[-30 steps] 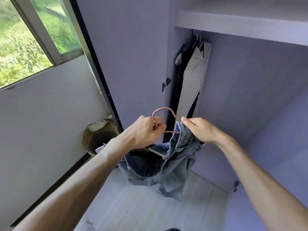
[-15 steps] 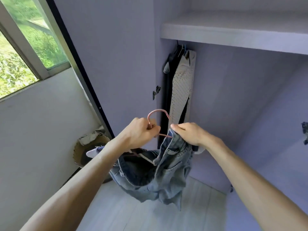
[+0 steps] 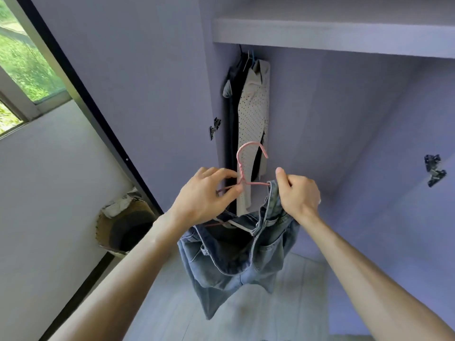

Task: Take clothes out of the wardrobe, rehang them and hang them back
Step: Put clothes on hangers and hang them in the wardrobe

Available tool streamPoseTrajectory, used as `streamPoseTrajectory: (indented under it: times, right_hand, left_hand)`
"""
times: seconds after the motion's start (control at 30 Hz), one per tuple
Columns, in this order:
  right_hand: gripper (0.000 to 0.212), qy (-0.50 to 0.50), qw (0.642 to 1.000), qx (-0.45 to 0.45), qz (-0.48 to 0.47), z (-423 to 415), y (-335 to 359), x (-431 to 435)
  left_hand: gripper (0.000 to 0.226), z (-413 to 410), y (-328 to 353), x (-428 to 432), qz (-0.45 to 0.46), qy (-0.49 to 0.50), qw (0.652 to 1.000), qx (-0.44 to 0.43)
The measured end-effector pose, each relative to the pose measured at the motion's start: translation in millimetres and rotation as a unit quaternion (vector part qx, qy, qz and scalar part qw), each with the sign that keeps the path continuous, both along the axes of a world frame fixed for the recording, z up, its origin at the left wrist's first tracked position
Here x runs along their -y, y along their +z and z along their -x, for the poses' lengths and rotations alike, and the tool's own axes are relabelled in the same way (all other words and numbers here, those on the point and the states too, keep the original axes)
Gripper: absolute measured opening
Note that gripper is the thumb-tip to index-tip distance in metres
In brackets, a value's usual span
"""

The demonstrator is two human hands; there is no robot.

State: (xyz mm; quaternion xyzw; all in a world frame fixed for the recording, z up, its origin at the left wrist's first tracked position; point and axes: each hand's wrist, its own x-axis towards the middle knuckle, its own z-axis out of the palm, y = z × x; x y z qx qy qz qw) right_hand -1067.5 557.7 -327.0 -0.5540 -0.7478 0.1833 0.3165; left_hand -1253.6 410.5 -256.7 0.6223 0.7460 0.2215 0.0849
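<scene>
A pair of blue jeans (image 3: 236, 262) hangs from a pink hanger (image 3: 243, 166) in front of the open wardrobe. My left hand (image 3: 206, 195) pinches the hanger just below its hook. My right hand (image 3: 298, 193) grips the jeans' waistband at the hanger's right arm. Inside the wardrobe, at the left end under the shelf (image 3: 332, 35), hang a white dotted shirt (image 3: 253, 124) and dark clothes (image 3: 234, 102).
The lilac wardrobe door (image 3: 138, 82) stands open on the left, with a hinge (image 3: 214, 127) at its edge. A round basket (image 3: 123, 230) sits on the floor by the white wall. A window (image 3: 22, 65) is at upper left. Another hinge (image 3: 434, 169) is on the right panel.
Both hands have lifted the hanger and jeans higher, toward the wardrobe. The hook now stands upright in front of the dotted shirt.
</scene>
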Motion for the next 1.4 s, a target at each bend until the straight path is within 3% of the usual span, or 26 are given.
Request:
streamPoseTrajectory:
  times: [0.07,0.1,0.23,0.4,0.57,0.73,0.9,1.07,1.2,1.4]
  right_hand:
    - [0.069,-0.018,1.000,-0.004,-0.012,-6.1,3.2,-8.3]
    - [0.069,-0.025,1.000,-0.008,-0.014,-10.4,3.1,-12.5]
    - [0.068,-0.052,0.999,-0.009,-0.003,-25.5,1.4,-29.7]
    - [0.070,-0.071,0.997,0.017,0.008,-29.8,1.6,-59.2]
    - [0.076,-0.036,0.996,0.080,0.010,-21.7,15.2,-101.4]
    - [0.069,0.063,0.995,0.071,-0.016,-30.6,30.9,-141.1]
    - [0.029,0.166,0.977,0.067,-0.114,-41.6,62.5,-189.2]
    - [0.033,0.157,0.951,0.048,-0.260,-44.7,111.9,-227.9]
    - [0.039,0.088,0.919,0.033,-0.384,-34.3,159.5,-260.0]
    - [0.054,0.050,0.913,0.162,-0.371,-2.7,184.4,-300.1]
  left_hand:
    - [0.058,3.9,-8.5,18.0,-0.001,0.016,0.996,-0.093]
    - [0.062,5.4,-15.9,26.5,0.004,0.024,0.995,-0.099]
    - [0.062,12.3,-42.8,39.0,-0.003,0.043,0.999,0.023]
    - [0.048,3.1,-59.1,14.4,0.003,0.002,1.000,-0.002]
    - [0.026,-0.7,-63.8,-24.6,-0.044,0.061,0.983,0.166]
    - [0.029,-11.2,-46.0,-62.6,-0.064,0.027,0.948,0.311]
    - [0.029,-29.1,-30.9,-104.0,-0.089,0.043,0.931,0.351]
    - [0.028,-37.9,-26.5,-143.0,-0.095,0.075,0.922,0.368]
    - [0.031,-42.3,-32.7,-179.6,-0.096,0.109,0.915,0.376]
    - [0.024,-42.4,-30.6,-245.0,-0.093,0.147,0.902,0.395]
